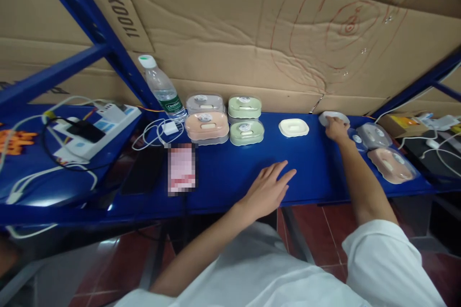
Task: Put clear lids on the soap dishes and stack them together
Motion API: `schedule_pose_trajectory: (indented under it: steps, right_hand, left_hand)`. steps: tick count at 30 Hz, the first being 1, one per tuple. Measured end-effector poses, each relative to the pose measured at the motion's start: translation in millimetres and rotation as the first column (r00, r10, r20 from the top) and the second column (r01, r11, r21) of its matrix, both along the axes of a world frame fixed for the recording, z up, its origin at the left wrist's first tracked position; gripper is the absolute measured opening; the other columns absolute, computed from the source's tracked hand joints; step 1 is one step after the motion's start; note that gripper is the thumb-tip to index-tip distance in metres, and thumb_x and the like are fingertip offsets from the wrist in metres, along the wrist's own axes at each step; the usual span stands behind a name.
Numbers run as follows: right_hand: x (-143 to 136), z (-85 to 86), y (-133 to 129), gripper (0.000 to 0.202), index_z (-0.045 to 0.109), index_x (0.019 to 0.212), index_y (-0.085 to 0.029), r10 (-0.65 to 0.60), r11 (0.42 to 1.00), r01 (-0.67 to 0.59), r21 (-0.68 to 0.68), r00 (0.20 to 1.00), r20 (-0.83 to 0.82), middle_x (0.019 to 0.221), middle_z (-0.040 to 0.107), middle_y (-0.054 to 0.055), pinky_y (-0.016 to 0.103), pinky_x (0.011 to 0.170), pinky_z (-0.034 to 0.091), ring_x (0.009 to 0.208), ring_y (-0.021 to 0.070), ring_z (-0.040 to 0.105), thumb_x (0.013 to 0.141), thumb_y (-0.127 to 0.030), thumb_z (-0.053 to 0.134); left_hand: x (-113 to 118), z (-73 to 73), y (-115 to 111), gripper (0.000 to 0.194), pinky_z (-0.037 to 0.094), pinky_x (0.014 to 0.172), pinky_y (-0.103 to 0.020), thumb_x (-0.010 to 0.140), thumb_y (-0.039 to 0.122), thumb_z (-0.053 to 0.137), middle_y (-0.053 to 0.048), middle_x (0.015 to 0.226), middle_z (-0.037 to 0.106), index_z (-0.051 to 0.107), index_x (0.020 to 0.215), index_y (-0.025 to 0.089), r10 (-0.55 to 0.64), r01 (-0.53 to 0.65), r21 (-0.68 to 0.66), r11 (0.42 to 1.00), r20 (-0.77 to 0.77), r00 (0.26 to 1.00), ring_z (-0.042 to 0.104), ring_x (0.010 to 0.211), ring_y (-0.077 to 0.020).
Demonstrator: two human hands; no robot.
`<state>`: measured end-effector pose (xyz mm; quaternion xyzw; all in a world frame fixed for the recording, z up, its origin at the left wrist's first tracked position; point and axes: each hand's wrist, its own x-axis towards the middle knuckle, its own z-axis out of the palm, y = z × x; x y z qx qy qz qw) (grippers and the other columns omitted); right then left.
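Observation:
My right hand (337, 128) reaches to the far right of the blue table, its bent fingers gripping a pale grey plastic soap box (325, 117); the fingertips are partly hidden. My left hand (268, 189) hovers near the front edge, fingers spread, with nothing in it. Between the hands and further back lies a cream oval plastic piece (294, 127). Just right of my right hand are a clear lid (356, 140), a grey lidded box (374, 135) and a pink lidded box (392, 165).
Stacked lidded boxes stand at the back left, pink (207, 127) and green (247, 133) among them. Beside them are a water bottle (163, 91), a white charger (170, 127) and a blurred-out pink item (182, 169). A power strip (104, 129) with cables lies left; cardboard (230, 29) walls the back.

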<state>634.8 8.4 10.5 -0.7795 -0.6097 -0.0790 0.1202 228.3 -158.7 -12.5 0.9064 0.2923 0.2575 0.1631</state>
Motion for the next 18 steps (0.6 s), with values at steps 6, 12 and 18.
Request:
schedule_pose_trajectory:
  steps: [6, 12, 18]
  right_hand:
    - [-48, -18.8, -22, 0.053, 0.061, 0.154, -0.018, 0.247, 0.967, -0.250, 0.054, 0.967, 0.057, 0.152, 0.065, 0.021, 0.057, 0.115, 0.040, 0.140, 0.0384, 0.057, 0.106, -0.037, 0.049]
    - [-104, -30.5, -24, 0.054, 0.060, 0.156, -0.024, 0.588, 0.806, -0.589, 0.061, 0.808, 0.043, 0.153, 0.066, 0.017, 0.062, 0.118, 0.036, 0.143, 0.0382, 0.057, 0.109, -0.048, 0.049]
    - [-120, -28.0, -39, 0.051, 0.064, 0.153, -0.025, 0.653, 0.758, -0.652, -0.014, 0.757, 0.020, 0.153, 0.067, 0.016, 0.059, 0.114, 0.048, 0.142, 0.0369, 0.061, 0.109, -0.049, 0.052]
  left_hand:
    - [0, -4.7, 7, 0.045, 0.052, 0.120, -0.054, 0.112, 0.020, 0.047, -0.018, 0.166, 0.051, 0.052, 0.157, 0.020, 0.040, -0.039, -0.030, 0.999, 0.019, 0.999, 0.054, 0.151, -0.0335]
    - [-5, -12.3, -6, 0.043, 0.052, 0.121, -0.053, 0.112, 0.020, 0.048, -0.016, 0.165, 0.052, 0.056, 0.154, 0.022, 0.037, -0.035, -0.075, 0.997, 0.032, 0.999, 0.054, 0.150, -0.0320]
    - [-19, -11.5, -10, 0.043, 0.052, 0.122, -0.054, 0.112, 0.023, 0.050, -0.015, 0.165, 0.052, 0.056, 0.155, 0.023, 0.082, -0.075, -0.093, 0.993, 0.072, 0.994, 0.055, 0.150, -0.0324]
